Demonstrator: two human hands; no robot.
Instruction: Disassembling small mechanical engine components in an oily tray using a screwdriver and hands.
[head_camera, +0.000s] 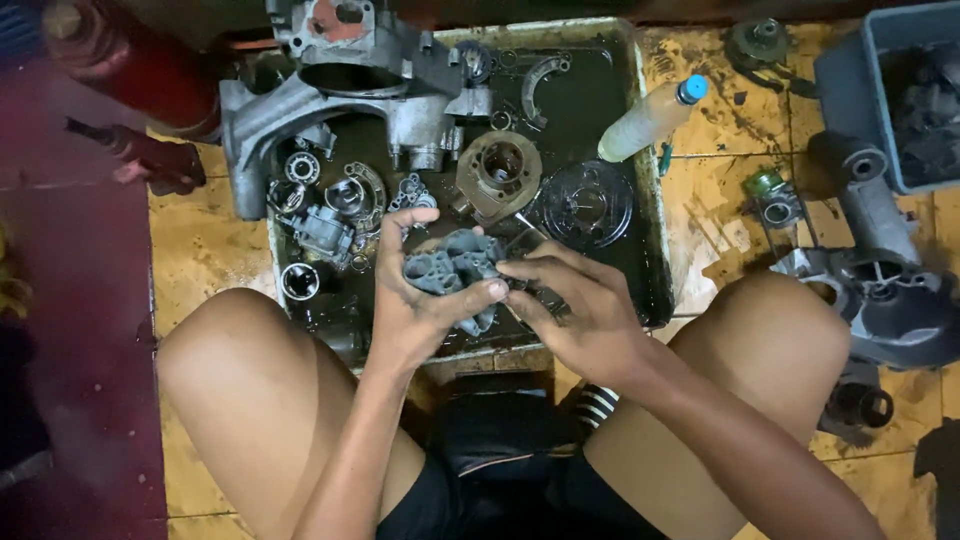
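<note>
Two hands are on one grey carburetor body (452, 270), held up just over the near edge of the oily metal tray (650, 250) on the floor. Left hand (420, 300) wraps it from the left and underneath, thumb across the front, fingers curled over the top, so that grip is clamped on the part. Right hand (575, 305) comes in from the right with fingertips pinched at the part's right end; there's a thin metal pick or pin (525, 225) poking up out of that grip, but I can't tell how firmly it's held. Long axis of the carb body runs roughly left to right, parallel to the tray's near edge, with the lumpy top side facing up at the camera. Further back in the tray: a brownish cylinder (500, 170) near the middle, a black round cover (585, 205) to its right, and a big crankcase casting (340, 90) at the far left corner. A plastic bottle with a blue cap (650, 120) lies off the tray's far right corner.
</note>
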